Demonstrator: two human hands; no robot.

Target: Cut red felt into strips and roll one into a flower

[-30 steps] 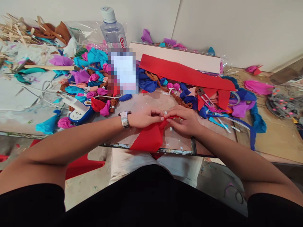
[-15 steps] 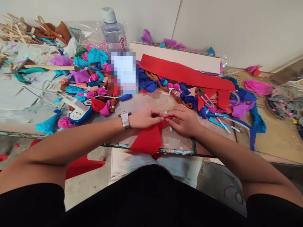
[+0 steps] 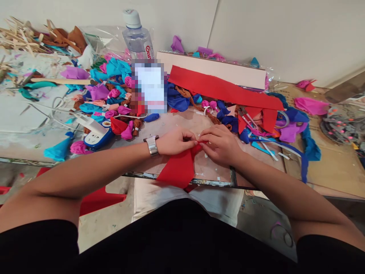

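Both my hands meet over a piece of red cloth (image 3: 178, 169) at the near edge of the table (image 3: 182, 121). My left hand (image 3: 175, 142), with a metal watch (image 3: 152, 144) on the wrist, pinches the cloth's top edge with closed fingers. My right hand (image 3: 221, 144) pinches the same edge from the right, fingertips touching the left hand's. The cloth hangs down over the table's front edge.
A long red cloth strip (image 3: 222, 89) lies behind against a pale board (image 3: 213, 68). Several small fabric bundles in pink, blue, teal and purple (image 3: 114, 95) cover the left and middle. A water bottle (image 3: 137, 36), teal pliers (image 3: 31, 89), a power strip (image 3: 97, 135) and wooden sticks (image 3: 17, 36) stand around.
Almost nothing has changed. Both hands stay pinched on the red cloth's top edge, with only slight finger movement.
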